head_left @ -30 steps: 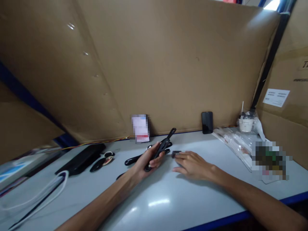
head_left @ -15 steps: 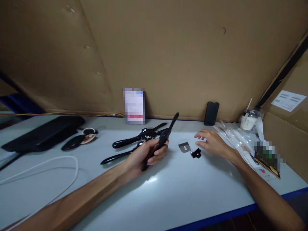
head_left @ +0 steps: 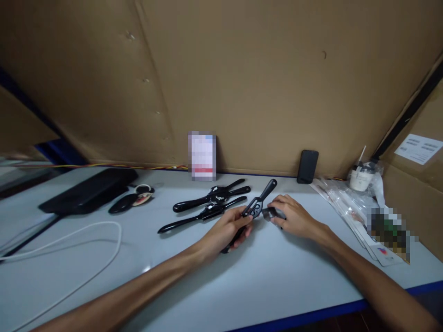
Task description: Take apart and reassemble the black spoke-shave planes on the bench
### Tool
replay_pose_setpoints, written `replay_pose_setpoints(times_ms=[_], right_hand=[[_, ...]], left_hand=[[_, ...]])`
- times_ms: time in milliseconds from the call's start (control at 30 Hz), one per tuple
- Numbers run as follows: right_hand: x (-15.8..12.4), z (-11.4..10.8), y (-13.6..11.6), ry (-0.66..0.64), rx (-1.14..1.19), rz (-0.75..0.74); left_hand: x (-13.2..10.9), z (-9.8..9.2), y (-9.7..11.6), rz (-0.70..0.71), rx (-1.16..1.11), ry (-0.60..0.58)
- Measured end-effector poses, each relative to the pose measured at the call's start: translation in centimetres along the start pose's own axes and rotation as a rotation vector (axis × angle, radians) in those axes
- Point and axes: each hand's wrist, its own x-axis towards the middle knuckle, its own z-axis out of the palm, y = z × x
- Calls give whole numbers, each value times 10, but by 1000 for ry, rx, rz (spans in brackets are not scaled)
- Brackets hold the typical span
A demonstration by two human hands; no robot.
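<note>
My left hand (head_left: pixel 228 227) is closed round one handle of a black two-handled tool (head_left: pixel 256 204), held tilted above the pale table (head_left: pixel 221 286), its far handle pointing up and back. My right hand (head_left: pixel 290 216) is just right of it, fingers pinched on a small grey metal plate (head_left: pixel 269 212) held against the middle of the tool. Two more black tools of the same kind (head_left: pixel 212 197) lie side by side on the table behind my left hand.
A blurred card (head_left: pixel 202 156) and a black phone (head_left: pixel 308 166) lean against the cardboard wall (head_left: pixel 242 83). Clear plastic bags (head_left: pixel 342 205) and a small white bottle (head_left: pixel 360 177) sit at the right. At the left lie a black case (head_left: pixel 90 190), keys (head_left: pixel 133 199) and a white cable (head_left: pixel 69 258).
My right hand has picked the small metal plate up off the table and brought it left to the tool. My left hand has shifted the tool slightly right.
</note>
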Motion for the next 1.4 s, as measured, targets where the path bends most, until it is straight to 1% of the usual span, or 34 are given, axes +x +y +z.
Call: replay_pose_setpoints(times_ms=[67, 200, 267, 400, 500, 600, 667, 767, 833, 900, 967, 1000, 1067, 1100, 1167, 1233, 1267, 1400], right_hand=[[4, -2, 4, -18, 46, 35], [11, -5, 14, -68, 194, 231], [13, -5, 18, -58, 214, 285], [17, 0, 22, 4, 234, 311], [19, 4, 27, 35, 304, 327], [19, 4, 34, 71, 373, 311], [18, 2, 38, 132, 388, 297], [13, -6, 35, 293, 359, 289], [9, -12, 26, 464, 316, 237], [5, -18, 13, 640, 295, 130], [2, -23, -1, 703, 322, 58], [1, -24, -8, 698, 336, 48], [0, -26, -19, 632, 357, 38], [1, -26, -24, 569, 367, 32], [1, -24, -29, 395, 401, 22], [2, -20, -32, 227, 453, 38], [3, -18, -33, 162, 483, 53], [4, -11, -30, -15, 616, 91]], left_hand=[[1, 0, -2, 11, 57, -16], [3, -3, -8, 29, 85, -44], [4, -4, -10, 36, 73, -49], [5, -2, -11, 25, 63, -48], [5, 0, -11, 27, 77, -32], [6, 0, -11, 29, 81, -15], [6, -1, -12, 25, 72, -11], [8, -3, -15, 25, 60, -16], [9, -4, -16, 34, 52, -43], [10, -5, -15, 34, 61, -98], [8, -6, -12, 18, 114, -177], [7, -7, -10, 11, 158, -215], [5, -6, -6, 12, 276, -275], [4, -6, -4, 22, 339, -285], [3, -5, -2, 42, 448, -276], [2, -5, -3, 56, 517, -255], [2, -4, -3, 58, 537, -255], [3, -5, -5, 62, 535, -301]])
